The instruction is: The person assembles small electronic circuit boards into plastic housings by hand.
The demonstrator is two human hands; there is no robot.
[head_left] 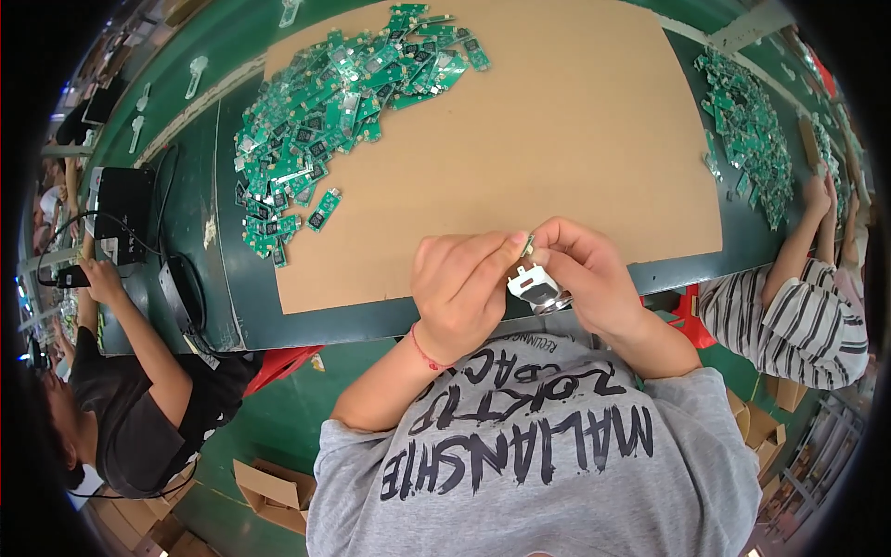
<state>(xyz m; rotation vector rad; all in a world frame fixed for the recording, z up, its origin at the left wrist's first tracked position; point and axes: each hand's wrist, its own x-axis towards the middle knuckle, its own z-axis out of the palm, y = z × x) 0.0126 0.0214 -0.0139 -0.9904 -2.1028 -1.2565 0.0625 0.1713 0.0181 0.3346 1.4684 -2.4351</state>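
A dark green tabletop (367, 321) spans the room above a green floor (306, 408), with a co-worker in black (139, 422) leftward and one in stripes (789, 325) rightward. On it lies a brown cardboard sheet (557, 121), bearing a heap of green circuit boards (357, 79) at upper left. Over its near edge, the left hand (461, 288) and right hand (594, 274) meet, fingertips pinching a small piece (528, 246); a white part (532, 281) sits just below.

Left hand (459, 286) and right hand (596, 278) meet, fingertips (517, 239) pinched, forearms (394, 382) angled inward, at the bench's (371, 321) near edge.
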